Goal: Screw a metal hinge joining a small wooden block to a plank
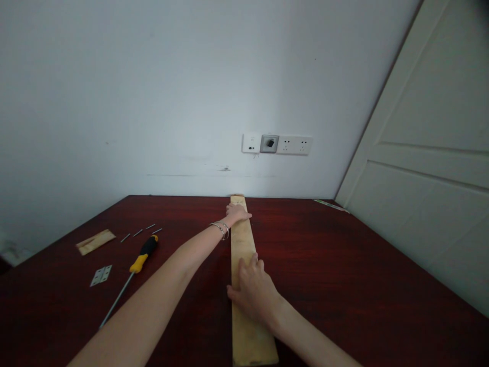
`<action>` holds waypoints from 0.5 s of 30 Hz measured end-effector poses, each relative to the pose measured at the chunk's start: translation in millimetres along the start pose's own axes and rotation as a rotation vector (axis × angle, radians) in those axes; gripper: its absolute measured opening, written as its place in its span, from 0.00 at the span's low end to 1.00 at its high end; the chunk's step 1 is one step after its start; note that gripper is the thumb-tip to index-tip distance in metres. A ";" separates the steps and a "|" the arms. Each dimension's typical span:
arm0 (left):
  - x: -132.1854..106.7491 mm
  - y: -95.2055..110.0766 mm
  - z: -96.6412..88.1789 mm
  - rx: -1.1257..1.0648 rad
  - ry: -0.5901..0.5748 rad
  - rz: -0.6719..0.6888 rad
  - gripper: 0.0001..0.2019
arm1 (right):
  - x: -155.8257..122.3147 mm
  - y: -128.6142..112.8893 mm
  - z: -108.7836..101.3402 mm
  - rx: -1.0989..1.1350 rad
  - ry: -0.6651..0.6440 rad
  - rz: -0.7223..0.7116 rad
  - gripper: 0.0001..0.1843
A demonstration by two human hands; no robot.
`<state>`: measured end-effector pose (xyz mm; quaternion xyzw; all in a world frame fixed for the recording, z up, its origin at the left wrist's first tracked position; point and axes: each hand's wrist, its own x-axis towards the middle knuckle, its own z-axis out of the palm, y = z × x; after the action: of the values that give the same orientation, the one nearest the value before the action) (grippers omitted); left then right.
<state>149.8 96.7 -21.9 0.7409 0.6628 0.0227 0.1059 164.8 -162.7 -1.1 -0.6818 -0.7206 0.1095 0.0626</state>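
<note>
A long, pale wooden board [243, 242] lies on the dark red table, running from near me to the wall. My left hand [237, 211], with bracelets at the wrist, grips the board's far part across its width, thumb at the right edge. Nearer to me, my right hand [257, 288] spans the same board, its thumb over the left edge and its fingers bent on top. To the left lies a screwdriver [142, 256] with a yellow and black handle; my left forearm passes close to its shaft. A metal hinge [101, 275] rests flat beside it.
A short wooden piece [95, 242] and several thin metal screws or pins [138, 232] lie at the table's left. Sockets [294, 145] sit on the wall behind the table [324, 265]. A white panelled door [428, 168] stands along the right side. A thin strip [330, 205] lies at the back right.
</note>
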 end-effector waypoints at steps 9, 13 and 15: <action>-1.9 -37.8 -21.9 0.040 0.066 -0.064 0.37 | 0.0 -2.9 -12.3 0.052 0.023 -0.075 0.28; -4.6 -84.3 -45.4 0.043 0.089 -0.127 0.35 | 9.5 -15.4 -14.7 0.031 0.034 -0.181 0.30; -6.4 -111.7 -59.0 0.040 0.098 -0.154 0.34 | 17.8 -23.3 -11.8 0.029 0.066 -0.263 0.32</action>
<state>29.7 108.8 15.5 0.6875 0.7227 0.0376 0.0598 144.0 -145.2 15.0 -0.5837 -0.7997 0.0881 0.1098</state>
